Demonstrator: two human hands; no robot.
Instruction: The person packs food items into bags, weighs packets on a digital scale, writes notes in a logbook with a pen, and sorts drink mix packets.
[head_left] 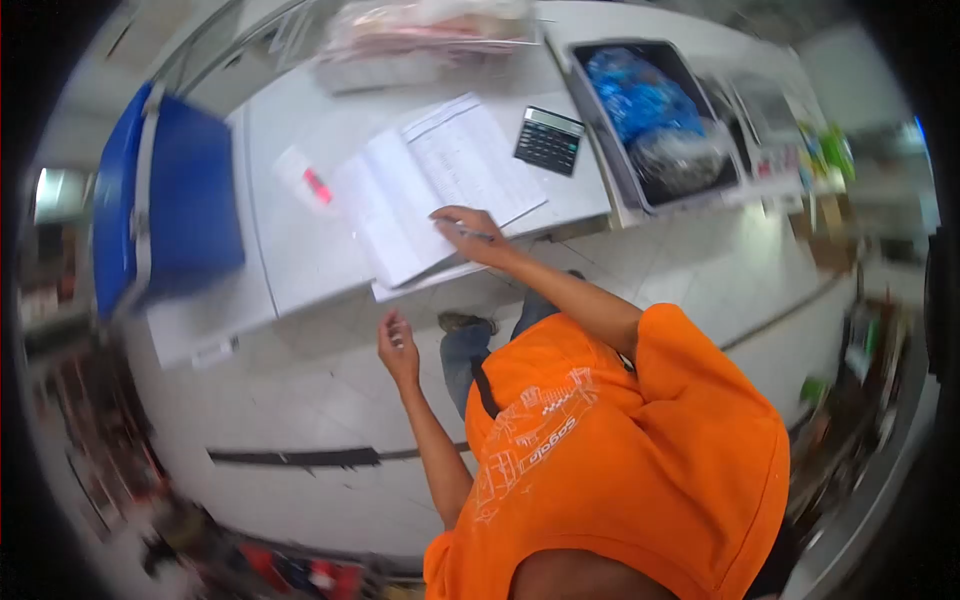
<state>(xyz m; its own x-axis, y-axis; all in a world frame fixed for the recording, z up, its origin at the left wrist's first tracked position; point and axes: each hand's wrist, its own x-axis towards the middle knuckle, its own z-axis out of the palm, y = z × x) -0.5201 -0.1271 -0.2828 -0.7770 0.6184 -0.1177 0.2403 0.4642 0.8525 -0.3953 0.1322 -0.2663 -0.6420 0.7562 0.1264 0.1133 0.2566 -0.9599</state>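
One pen (484,237) sits pinched in my right hand (478,248) over the open notebook (425,185) | notebook lies on white table (290,250), beside calculator (549,141) | my left hand (399,348), off the table edge, curls loosely; its hold I cannot tell

A blue plastic bin (195,195) stands at left of frame. At upper right, a gray tub (692,201) holds blue plastic bags (645,90); a black calculator (548,141) lies upper center. A dark strip (295,457) crosses the floor (330,400), lower left.
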